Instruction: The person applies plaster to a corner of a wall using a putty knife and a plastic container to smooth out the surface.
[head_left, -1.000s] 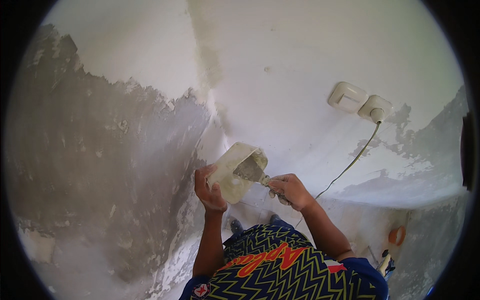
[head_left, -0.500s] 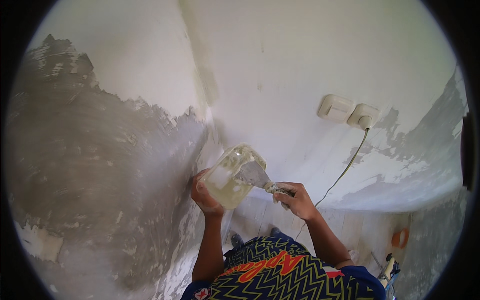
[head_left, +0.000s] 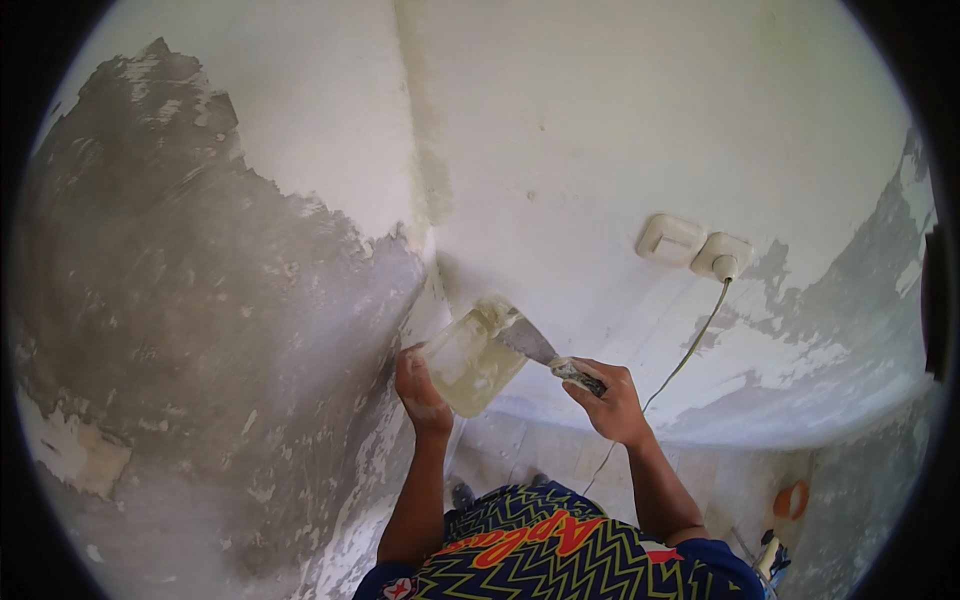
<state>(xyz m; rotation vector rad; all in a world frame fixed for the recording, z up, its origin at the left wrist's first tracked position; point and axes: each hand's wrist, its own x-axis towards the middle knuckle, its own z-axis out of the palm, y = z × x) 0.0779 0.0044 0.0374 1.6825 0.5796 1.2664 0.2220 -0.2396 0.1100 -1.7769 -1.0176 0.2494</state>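
Putty knife (head_left: 538, 348) at the far edge of a tilted tub (head_left: 478, 388), one in each hand.

Beyond the zigzag-patterned shirt (head_left: 530, 555), the left hand (head_left: 422, 395) curls firmly around the tub's left side, and the right hand (head_left: 607, 397) is closed on the knife's handle. Loading or wiping the blade seems the step in hand; the next move appears to call for a steady tub and a controlled blade angle. Whether metal touches plastic, I cannot tell. The blade is flat, grey and flared; pale paste (head_left: 493, 308) clumps softly near its tip and smears the translucent, yellowish plastic. Farther off, the left wall (head_left: 200, 300) shows rough grey under ragged white; the smoother facing wall (head_left: 570, 170) carries a rounded switch plate (head_left: 670, 240) and a plugged-in cord (head_left: 700, 335).
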